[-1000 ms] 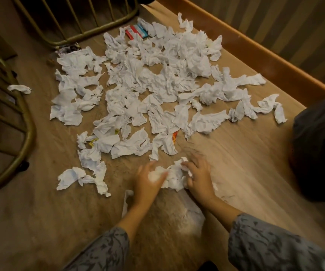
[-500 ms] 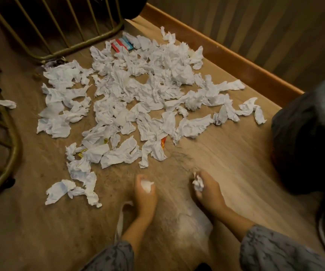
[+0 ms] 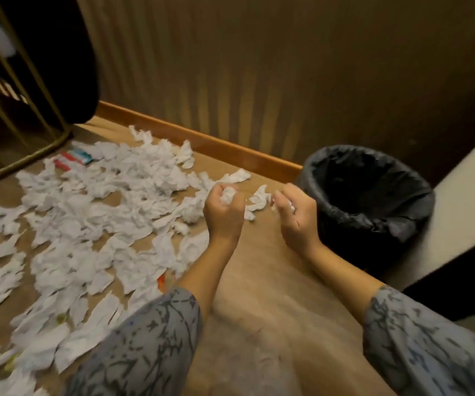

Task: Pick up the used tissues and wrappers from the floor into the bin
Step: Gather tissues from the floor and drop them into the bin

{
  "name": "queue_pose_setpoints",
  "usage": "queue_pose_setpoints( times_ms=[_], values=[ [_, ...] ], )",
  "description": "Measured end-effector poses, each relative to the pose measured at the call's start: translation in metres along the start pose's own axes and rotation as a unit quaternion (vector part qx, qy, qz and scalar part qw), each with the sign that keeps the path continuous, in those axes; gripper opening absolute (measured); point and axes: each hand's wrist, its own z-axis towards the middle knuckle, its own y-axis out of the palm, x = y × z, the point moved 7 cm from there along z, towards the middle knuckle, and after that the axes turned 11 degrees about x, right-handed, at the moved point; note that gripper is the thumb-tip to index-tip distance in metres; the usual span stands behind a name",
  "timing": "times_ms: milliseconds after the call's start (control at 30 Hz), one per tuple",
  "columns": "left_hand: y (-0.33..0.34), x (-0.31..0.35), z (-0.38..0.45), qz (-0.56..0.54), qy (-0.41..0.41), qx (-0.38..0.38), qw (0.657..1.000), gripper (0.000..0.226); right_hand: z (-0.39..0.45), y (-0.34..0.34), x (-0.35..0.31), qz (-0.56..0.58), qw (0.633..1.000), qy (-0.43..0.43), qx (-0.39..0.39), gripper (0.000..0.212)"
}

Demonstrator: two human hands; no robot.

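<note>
While each hand (image 3: 224, 211) (image 3: 295, 212) clutches a crumpled white tissue wad (image 3: 227, 194), the black-lined bin (image 3: 373, 201) stands beside.

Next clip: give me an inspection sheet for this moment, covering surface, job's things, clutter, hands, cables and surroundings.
Surface: tan floor, bare near the person.
Job's things: crumpled tissues spread across the floor's left side; red and blue wrapper at the far edge; black-lined bin at right, open.
Clutter: nothing seen beyond the litter.
Hands: left hand closed on a tissue wad; right hand closed on a smaller tissue scrap, beside the bin, not over it.
Cables: nothing seen.
Surroundings: ribbed wall, wooden skirting, brass frame at far left.
</note>
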Motion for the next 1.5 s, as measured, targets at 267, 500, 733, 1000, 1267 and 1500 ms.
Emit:
queue_pose_setpoints(
  times_ms=[267, 500, 733, 1000, 1267, 1500],
  values=[
    [0.164, 0.078, -0.004, -0.021, 0.024, -0.177, 0.984, 0.039, 0.092, -0.11, 0.025, -0.054, 0.973, 0.056, 0.218, 0.012],
    [0.246, 0.083, -0.03, -0.015, 0.107, -0.219, 0.97, 0.023, 0.097, -0.164, 0.07, -0.1, 0.952, 0.145, 0.249, 0.009],
    [0.252, 0.006, -0.068, 0.356, 0.239, -0.474, 0.769, 0.073, 0.076, -0.156, 0.133, -0.099, 0.919, 0.346, 0.163, 0.028],
    [0.169, -0.004, -0.018, 0.233, 0.21, -0.181, 0.932, 0.05, 0.066, -0.137, 0.137, -0.086, 0.907, 0.39, 0.131, 0.033],
    [0.167, 0.01, -0.007, 0.181, 0.142, -0.2, 0.952, 0.02, 0.067, -0.124, 0.116, -0.086, 0.927, 0.34, 0.134, 0.031],
    [0.233, 0.041, -0.031, 0.241, 0.105, -0.382, 0.886, 0.048, 0.065, -0.141, 0.09, -0.121, 0.942, 0.252, 0.189, 0.026]
  ],
)
